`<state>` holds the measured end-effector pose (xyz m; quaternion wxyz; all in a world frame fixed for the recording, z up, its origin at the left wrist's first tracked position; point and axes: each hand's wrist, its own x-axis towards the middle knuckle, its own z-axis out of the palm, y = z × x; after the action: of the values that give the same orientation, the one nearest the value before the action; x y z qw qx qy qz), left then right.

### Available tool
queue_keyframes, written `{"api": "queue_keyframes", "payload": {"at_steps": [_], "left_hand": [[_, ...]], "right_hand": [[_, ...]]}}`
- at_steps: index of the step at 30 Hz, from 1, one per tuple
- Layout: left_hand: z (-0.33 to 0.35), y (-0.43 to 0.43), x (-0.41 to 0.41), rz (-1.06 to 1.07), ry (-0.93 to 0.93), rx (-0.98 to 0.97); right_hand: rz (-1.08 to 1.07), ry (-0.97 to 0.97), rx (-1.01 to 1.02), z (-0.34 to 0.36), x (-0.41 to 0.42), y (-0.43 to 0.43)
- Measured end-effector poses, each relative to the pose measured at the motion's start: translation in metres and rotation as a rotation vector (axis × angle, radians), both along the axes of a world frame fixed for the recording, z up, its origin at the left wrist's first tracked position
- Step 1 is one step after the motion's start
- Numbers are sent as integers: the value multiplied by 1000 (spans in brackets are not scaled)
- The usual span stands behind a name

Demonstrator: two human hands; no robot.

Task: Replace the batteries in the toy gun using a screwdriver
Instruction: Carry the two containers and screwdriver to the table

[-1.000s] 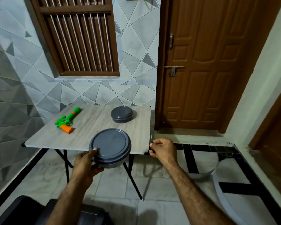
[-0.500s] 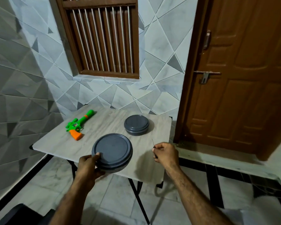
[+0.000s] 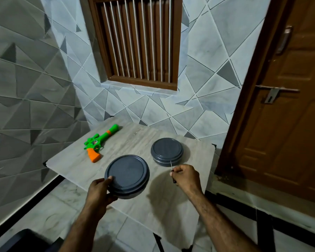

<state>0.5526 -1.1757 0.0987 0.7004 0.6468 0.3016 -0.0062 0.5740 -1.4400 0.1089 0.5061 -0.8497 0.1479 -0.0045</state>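
A green toy gun (image 3: 98, 142) with an orange grip lies at the table's far left. My left hand (image 3: 100, 190) grips the near rim of a large dark grey lidded container (image 3: 127, 174) that rests near the table's front edge. My right hand (image 3: 186, 176) is closed around a small screwdriver (image 3: 171, 165); its thin metal shaft points up, the dark handle mostly hidden in my fist. The fist hovers just in front of a smaller dark grey lidded container (image 3: 166, 150).
The small folding table (image 3: 135, 142) with a pale wood-grain top stands against a tiled wall under a barred window. A brown door (image 3: 280, 115) with a latch is at the right. A dark object (image 3: 25, 240) sits on the tiled floor at lower left.
The view has moved closer to the table and turned left. My right hand has moved from the table's right edge over the top, with the screwdriver. My left hand still holds the large container.
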Motion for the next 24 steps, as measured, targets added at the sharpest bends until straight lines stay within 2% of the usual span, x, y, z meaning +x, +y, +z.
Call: {"api": "queue_keyframes", "payload": {"at_steps": [8, 17, 24], "left_hand": [[-13, 23, 79, 35, 3, 41], [-47, 85, 209, -80, 68, 105], [-78, 125, 280, -215, 122, 109]], "right_hand": [[23, 33, 19, -20, 70, 22], [-33, 106, 87, -60, 166, 89], [-73, 196, 125, -85, 211, 146]]}}
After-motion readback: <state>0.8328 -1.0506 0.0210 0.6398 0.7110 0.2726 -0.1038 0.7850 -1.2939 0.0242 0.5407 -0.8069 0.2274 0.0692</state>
